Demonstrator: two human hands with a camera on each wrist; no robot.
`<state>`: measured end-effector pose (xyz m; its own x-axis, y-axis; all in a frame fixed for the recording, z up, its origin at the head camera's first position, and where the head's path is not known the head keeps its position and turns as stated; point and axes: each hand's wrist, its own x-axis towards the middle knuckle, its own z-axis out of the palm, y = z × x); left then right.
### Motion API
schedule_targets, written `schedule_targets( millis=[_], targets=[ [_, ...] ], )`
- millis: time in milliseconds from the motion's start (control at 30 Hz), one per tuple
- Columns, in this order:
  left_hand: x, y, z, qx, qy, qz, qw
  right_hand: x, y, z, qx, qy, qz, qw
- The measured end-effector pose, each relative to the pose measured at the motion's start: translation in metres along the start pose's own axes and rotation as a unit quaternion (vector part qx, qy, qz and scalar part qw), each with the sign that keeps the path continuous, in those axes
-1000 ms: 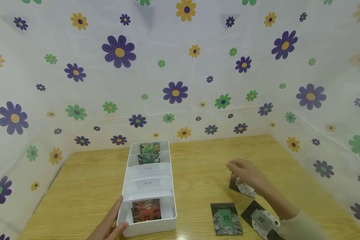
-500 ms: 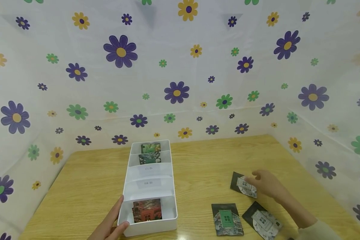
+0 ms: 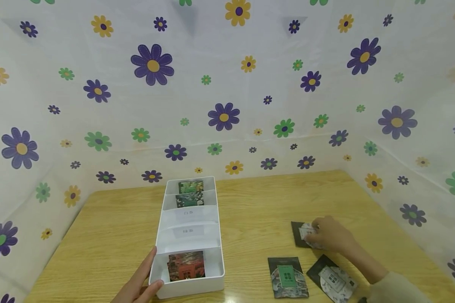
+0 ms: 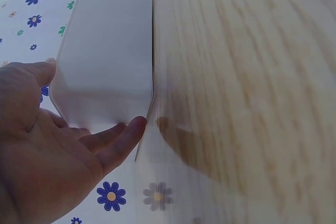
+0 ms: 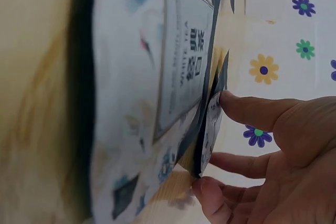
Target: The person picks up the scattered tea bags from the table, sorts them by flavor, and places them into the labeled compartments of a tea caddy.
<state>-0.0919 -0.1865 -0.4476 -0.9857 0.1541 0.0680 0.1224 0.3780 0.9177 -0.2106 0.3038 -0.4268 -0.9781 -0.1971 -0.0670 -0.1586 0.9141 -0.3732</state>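
Table point(image 3: 250, 210) of pale wood bears a white divided box point(image 3: 191, 289), its near-left corner held by your left hand point(image 3: 131, 289), while to its right your right hand point(image 3: 331, 235) pinches the farthest packet point(image 3: 302, 235) by its edges, best lifted lightly against creasing, black-ended and mottled white.

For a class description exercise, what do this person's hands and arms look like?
The left hand and right hand are gloveless. The pale cream right sleeve ends short of that hand; a dark item beside it is unidentifiable. No left sleeve shows.
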Motion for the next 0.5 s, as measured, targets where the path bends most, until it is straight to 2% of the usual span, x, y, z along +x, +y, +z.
schedule_targets(
  millis=[133, 300, 500],
  targets=[
    [-0.0008, -0.0015, 0.001, 0.0, 0.004, 0.022, 0.9997, 0.0017, -0.0033, 0.0008, -0.006, 0.008, -0.033, 0.999],
    [-0.0007, -0.0029, -0.0004, -0.007, -0.007, 0.03, 0.9995, 0.0032, -0.0045, 0.001, -0.01, 0.016, -0.101, 0.995],
    [0.0, -0.0038, -0.0028, 0.004, -0.028, 0.036, 0.9989, 0.0049, -0.0062, 0.0021, -0.041, -0.008, -0.128, 0.991]
  ],
)
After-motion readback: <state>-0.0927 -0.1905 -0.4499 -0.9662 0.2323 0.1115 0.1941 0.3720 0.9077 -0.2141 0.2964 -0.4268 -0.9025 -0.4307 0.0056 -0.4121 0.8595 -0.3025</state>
